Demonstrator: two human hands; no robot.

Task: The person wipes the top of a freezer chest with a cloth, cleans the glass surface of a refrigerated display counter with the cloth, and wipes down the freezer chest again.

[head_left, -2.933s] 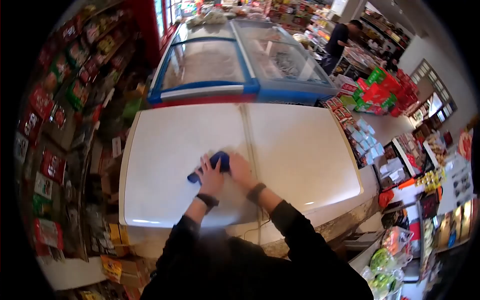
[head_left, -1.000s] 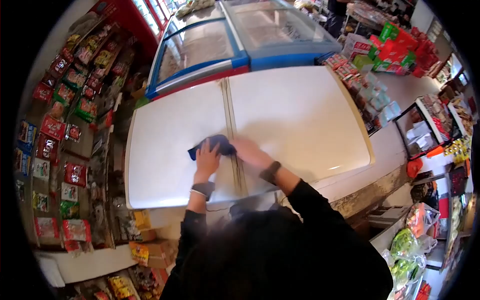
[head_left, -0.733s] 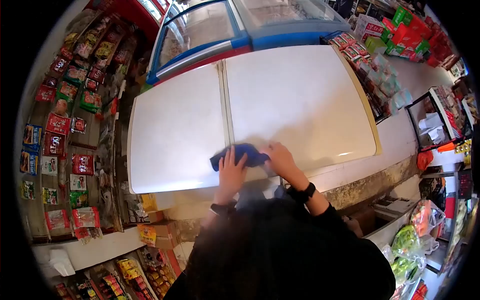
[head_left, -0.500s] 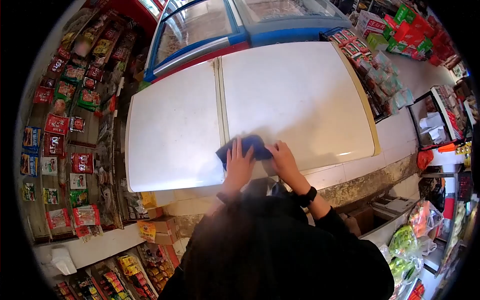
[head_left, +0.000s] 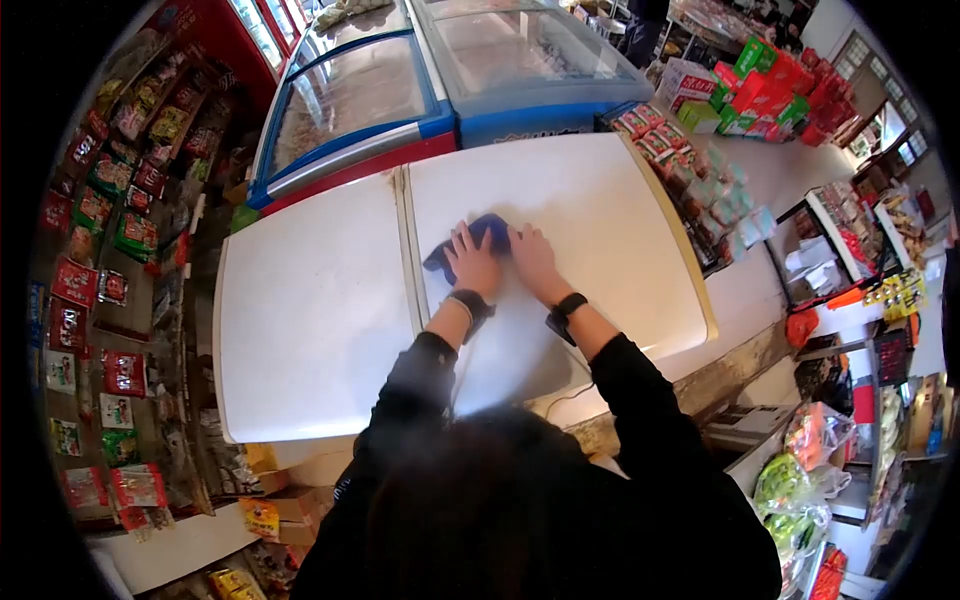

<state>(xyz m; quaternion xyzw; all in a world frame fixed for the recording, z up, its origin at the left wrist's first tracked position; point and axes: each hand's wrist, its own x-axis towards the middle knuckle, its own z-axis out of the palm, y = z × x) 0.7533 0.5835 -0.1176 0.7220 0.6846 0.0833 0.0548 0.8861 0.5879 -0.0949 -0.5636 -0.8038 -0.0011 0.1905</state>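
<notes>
A dark blue cloth (head_left: 490, 226) lies bunched on the white freezer lid (head_left: 620, 230), just right of the seam between its two panels. My left hand (head_left: 474, 264) rests flat on the cloth with its fingers spread. At the cloth's right edge is my right hand (head_left: 534, 262), its fingers bent down onto the cloth and partly hidden. Both arms reach forward over the lid, and a dark band circles each wrist.
Glass-topped freezers (head_left: 350, 105) with blue frames stand behind the lid. Shelves of packaged snacks (head_left: 125, 372) line the left side. To the right are stacked packs (head_left: 690, 180), and bagged vegetables (head_left: 785, 485) sit lower down. Red and green boxes (head_left: 760, 90) stand at the back right.
Both hands have pushed the cloth forward from near the lid's front edge toward its middle. My arms are stretched further out, and the camera view has shifted.
</notes>
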